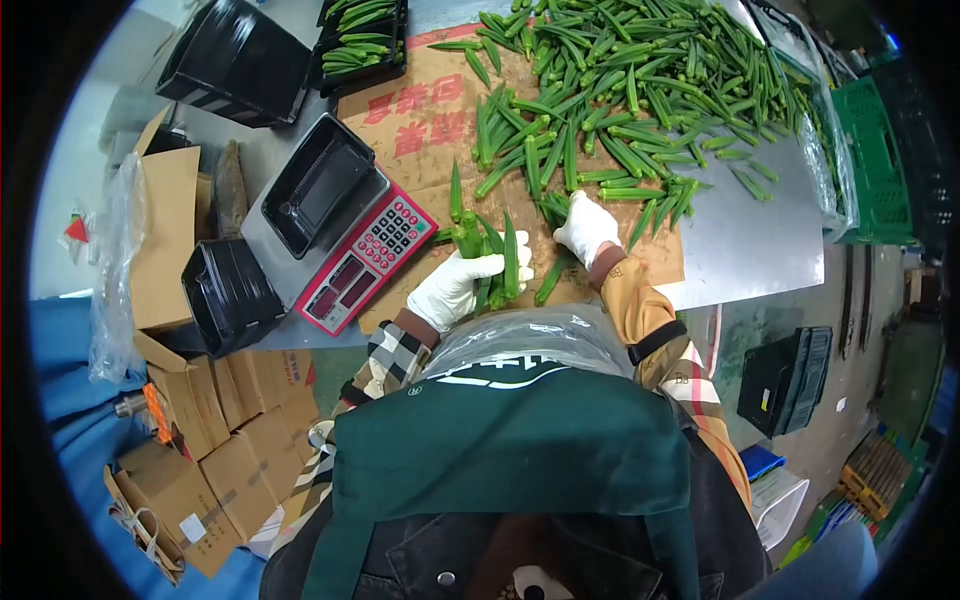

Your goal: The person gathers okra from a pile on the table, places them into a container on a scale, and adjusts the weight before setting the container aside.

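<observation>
My left hand [450, 287], in a white glove, is closed around a small bunch of green okra [511, 255], with the pods standing out past the fingers. To its right my right hand [587, 228], also gloved in white, has its fingers closed on okra [553, 208] at the near edge of the heap; the fingertips are partly hidden. A loose okra pod [552, 280] lies between the two hands on the cardboard. Beyond them spreads the large okra heap [640, 90].
At the left a red-and-white scale [367, 250] carries a black tray [318, 185]. Stacks of black trays [235, 62] stand behind it, beside a tray of okra [360, 50]. Printed cardboard [400, 165] covers part of the metal table [770, 250]. A green crate [870, 150] is at the right.
</observation>
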The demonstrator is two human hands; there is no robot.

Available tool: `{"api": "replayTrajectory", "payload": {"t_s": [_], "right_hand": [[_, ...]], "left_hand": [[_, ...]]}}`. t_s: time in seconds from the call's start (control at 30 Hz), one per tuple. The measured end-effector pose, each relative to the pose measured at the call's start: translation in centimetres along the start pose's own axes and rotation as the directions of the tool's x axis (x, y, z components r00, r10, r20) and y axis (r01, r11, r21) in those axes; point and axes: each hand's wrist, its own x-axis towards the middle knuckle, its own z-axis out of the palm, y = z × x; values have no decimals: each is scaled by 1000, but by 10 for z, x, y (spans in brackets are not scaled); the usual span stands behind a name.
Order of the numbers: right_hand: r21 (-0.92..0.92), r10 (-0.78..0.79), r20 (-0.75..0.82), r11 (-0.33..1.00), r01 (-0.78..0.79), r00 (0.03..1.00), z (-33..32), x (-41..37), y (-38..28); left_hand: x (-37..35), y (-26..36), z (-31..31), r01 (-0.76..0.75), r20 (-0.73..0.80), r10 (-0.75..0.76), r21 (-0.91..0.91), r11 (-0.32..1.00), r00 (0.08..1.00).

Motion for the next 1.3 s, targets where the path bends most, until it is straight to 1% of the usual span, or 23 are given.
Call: {"api": "replayTrajectory", "payload": {"t_s": [0.1,0.17,0.2,0.23,0.27,0.3,0.33,0.43,0.5,0.57,0.67,0.73,0.83,0.87,0.9,0.97,1.0,1.03,1.1,1.13,1.17,1.27,1.3], "right_hand": [[67,-24,-23,997,26,999,4,5,17],[282,-96,-68,953,111,993,1,0,36],[508,-132,15,855,107,991,-6,-2,44],[702,-183,88,709,69,979,-15,-6,49],[863,-274,81,500,70,958,-21,-14,53],[890,-290,224,450,-74,930,-32,-20,53],[926,-313,236,358,-115,920,-42,-29,47],[962,-363,270,71,-263,892,-51,-59,11],[940,-394,257,-109,-323,882,-38,-63,-10],[898,-387,274,-225,-378,881,-32,-64,-20],[832,-435,314,-301,-465,844,-28,-63,-37],[833,-478,308,-284,-476,823,-24,-61,-59],[854,-533,252,-270,-444,808,-21,-56,-115],[866,-569,222,-258,-428,792,-22,-53,-135],[878,-603,191,-248,-410,774,-24,-51,-157],[910,-597,96,-272,-313,797,-38,-58,-214],[908,-603,95,-273,-316,792,-39,-57,-240],[907,-606,94,-275,-318,790,-39,-54,-264],[892,-589,145,-270,-362,795,-37,-44,-306],[908,-565,223,-177,-380,795,-41,-41,-317],[901,-559,250,-166,-402,791,-39,-37,-320],[873,-531,329,-144,-466,781,-41,-32,-312],[858,-603,303,-164,-487,738,-40,-26,-301]], "left_hand": [[-2,0,-2,-37,-28,37,-1,999,999],[-4,1,-4,-62,-49,61,-10,998,997],[-4,1,-4,-71,-60,69,-22,997,996],[-4,1,-5,-78,-70,75,-34,996,995],[-2,0,-4,-90,-64,89,-10,996,994],[1,0,-3,-102,-57,103,16,995,993],[5,0,0,-114,-50,116,44,993,992],[15,5,20,-61,46,77,-281,958,996],[18,16,35,-85,52,102,-272,959,993],[12,27,42,-77,87,107,-295,952,990],[5,34,39,-135,-17,134,-168,977,991],[-7,42,38,-197,-105,190,-61,979,976],[-24,64,17,-391,-261,459,273,879,849],[-39,81,9,-371,-294,496,391,842,817],[-70,113,53,-203,-443,302,257,945,844],[-85,138,19,-446,-243,537,343,827,808],[-96,155,16,-449,-258,556,374,812,790],[-107,172,16,-450,-271,573,403,797,773],[-125,202,11,-381,-319,498,364,850,806],[-127,218,-13,-299,-361,491,471,830,792],[-125,229,-42,-209,-403,490,567,797,773],[-134,230,-68,-225,-324,660,763,606,677],[-137,228,-70,-217,-292,714,821,529,637]]}}
